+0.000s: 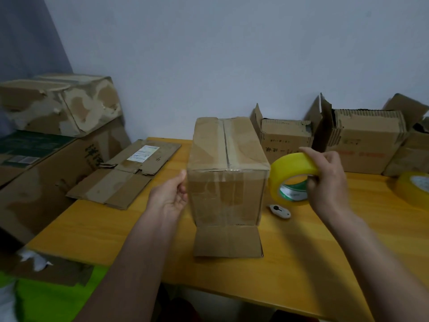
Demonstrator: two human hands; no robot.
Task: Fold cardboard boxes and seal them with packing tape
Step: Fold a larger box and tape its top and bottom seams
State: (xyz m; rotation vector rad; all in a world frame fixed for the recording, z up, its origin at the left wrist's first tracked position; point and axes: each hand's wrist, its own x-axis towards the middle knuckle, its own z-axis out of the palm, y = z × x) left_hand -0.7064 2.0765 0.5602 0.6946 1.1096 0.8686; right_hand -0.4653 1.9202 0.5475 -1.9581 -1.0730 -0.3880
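A brown cardboard box [226,173] stands upright in the middle of the wooden table [116,228], its top flaps closed along a centre seam with clear tape running down the near face. One bottom flap lies flat on the table toward me. My left hand [170,198] rests against the box's left side, thumb at the upper near corner. My right hand [329,180] grips a yellow roll of packing tape [291,177], held in the air just right of the box.
A small white box cutter [281,210] lies on the table below the roll. A second yellow tape roll [415,191] sits at the right edge. Open boxes [362,145] line the back wall; flattened cardboard [125,175] and stacked boxes [58,105] lie to the left.
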